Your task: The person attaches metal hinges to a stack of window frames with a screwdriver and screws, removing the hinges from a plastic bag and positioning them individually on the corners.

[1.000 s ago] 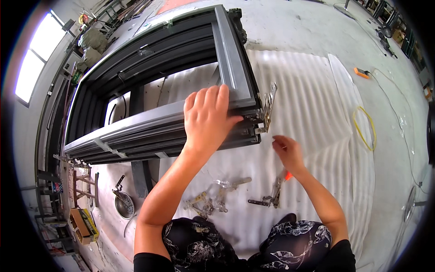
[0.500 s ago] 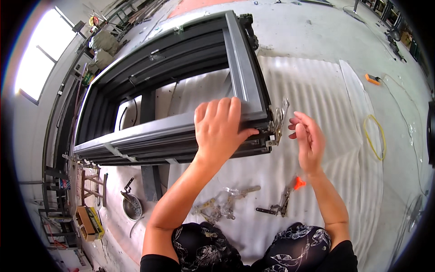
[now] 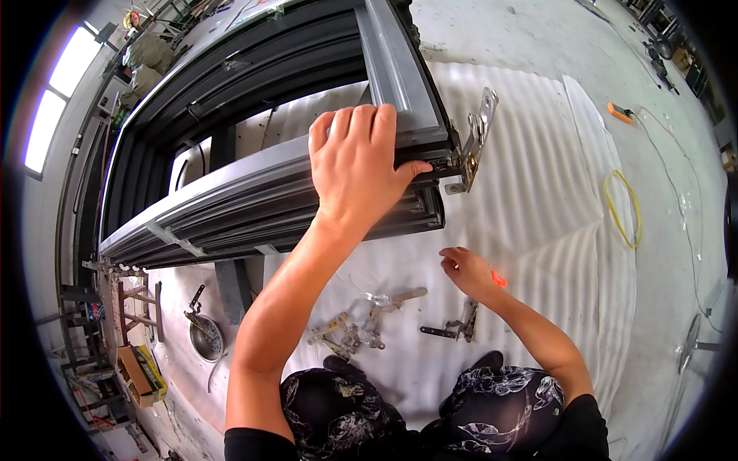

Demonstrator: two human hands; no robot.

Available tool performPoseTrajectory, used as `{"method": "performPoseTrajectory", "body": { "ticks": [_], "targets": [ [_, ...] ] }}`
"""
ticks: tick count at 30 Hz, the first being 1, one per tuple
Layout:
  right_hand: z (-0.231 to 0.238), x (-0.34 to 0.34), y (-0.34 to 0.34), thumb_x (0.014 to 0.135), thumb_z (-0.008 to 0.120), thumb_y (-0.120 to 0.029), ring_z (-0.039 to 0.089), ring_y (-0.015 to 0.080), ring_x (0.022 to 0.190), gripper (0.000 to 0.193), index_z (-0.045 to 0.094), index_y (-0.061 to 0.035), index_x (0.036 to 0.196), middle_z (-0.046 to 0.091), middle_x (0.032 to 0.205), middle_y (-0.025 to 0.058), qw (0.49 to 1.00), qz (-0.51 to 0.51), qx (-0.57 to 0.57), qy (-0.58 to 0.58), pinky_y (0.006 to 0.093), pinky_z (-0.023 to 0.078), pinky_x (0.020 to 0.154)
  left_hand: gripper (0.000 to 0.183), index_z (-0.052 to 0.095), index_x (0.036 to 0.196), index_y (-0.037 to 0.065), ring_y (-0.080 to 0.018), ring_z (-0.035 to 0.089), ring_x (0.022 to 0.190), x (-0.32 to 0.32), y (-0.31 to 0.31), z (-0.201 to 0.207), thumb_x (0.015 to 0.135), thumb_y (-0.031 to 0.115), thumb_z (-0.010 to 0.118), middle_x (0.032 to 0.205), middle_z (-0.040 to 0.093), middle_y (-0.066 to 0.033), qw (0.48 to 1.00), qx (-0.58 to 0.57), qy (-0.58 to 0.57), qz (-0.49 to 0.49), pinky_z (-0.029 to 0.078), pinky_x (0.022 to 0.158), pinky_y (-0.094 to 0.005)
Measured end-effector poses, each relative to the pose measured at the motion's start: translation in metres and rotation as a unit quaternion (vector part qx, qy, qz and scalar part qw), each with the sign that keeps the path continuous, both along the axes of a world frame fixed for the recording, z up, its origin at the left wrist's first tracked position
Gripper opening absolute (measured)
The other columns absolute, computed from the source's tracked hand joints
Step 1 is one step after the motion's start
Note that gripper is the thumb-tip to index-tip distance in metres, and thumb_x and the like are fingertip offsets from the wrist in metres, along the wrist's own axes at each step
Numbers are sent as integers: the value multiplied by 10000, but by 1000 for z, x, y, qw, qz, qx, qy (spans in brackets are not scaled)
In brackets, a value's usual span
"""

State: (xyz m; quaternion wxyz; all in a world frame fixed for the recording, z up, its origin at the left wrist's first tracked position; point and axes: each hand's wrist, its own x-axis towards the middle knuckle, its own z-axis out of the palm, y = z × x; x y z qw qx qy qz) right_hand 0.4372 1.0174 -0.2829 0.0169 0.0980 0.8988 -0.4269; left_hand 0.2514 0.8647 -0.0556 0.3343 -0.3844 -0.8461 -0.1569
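Observation:
My left hand [image 3: 355,157] is wrapped over the near right corner of a stack of dark grey metal window frames [image 3: 223,180], fingers on top and thumb along the end. From that corner a silver metal hinge [image 3: 478,140] sticks out, swung up at an angle; no hand touches it. Below the corner, over the white foam sheet, hovers my right hand [image 3: 467,273]. It is empty, its fingers loosely bent and apart. Just beneath it lies another hinge [image 3: 455,326] with a dark arm. Part of an orange piece [image 3: 498,278] shows behind the right wrist.
Several loose hinges [image 3: 357,323] lie on the white foam sheet [image 3: 530,307] before my knees. At left are a metal bowl [image 3: 206,338] holding small parts, a cardboard box [image 3: 141,376] and a wooden stool [image 3: 138,307]. A yellow loop [image 3: 624,207] and an orange tool [image 3: 619,113] with a cord lie at right.
My right hand has drawn back down and left, away from the hinge at the corner. That hinge now stands out at an angle. The left hand keeps its grip while the view has shifted.

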Motion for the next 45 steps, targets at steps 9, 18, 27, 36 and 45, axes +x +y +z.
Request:
{"method": "performPoseTrajectory", "body": {
  "ticks": [9,18,27,36,45],
  "targets": [
    [-6,-19,3,868,617,-151,657,290,830,207,678,-87,1055,676,943,103,1000,-23,-16,6,394,532,721,648,581,1094,62,-257,584,956,-2,-7,-4,600,381,853,976,599,-59,999,-15,20,-32,425,893,-409],
    [-67,19,-88,833,601,-143,610,282,994,165,669,-72,965,661,1011,72,974,209,90,18,412,518,877,673,558,1162,49,-288,579,1025,3,-7,-10,621,317,855,1059,607,-89,999,-27,38,-24,425,925,-432],
    [-70,-1,-90,735,718,-106,637,275,831,139,668,-15,827,665,843,96,937,283,16,-206,391,519,704,612,570,1252,12,-328,544,1181,30,-48,-10,698,141,795,1225,595,-121,996,-6,-32,-82,412,1019,-445],
    [-4,28,-24,785,772,-163,484,37,540,180,723,-9,865,628,685,-17,803,28,-428,-415,222,312,452,475,597,1199,20,-376,569,1091,125,-112,-144,789,196,758,1194,601,-169,895,-62,-414,-156,474,912,-431],
    [33,45,-31,804,792,-191,503,49,572,202,718,-11,857,617,686,-15,828,101,-410,-368,227,377,499,106,641,924,37,-202,626,884,122,-85,-139,850,56,715,946,610,-67,822,-1,-526,-219,510,764,-320]
  ]
}}
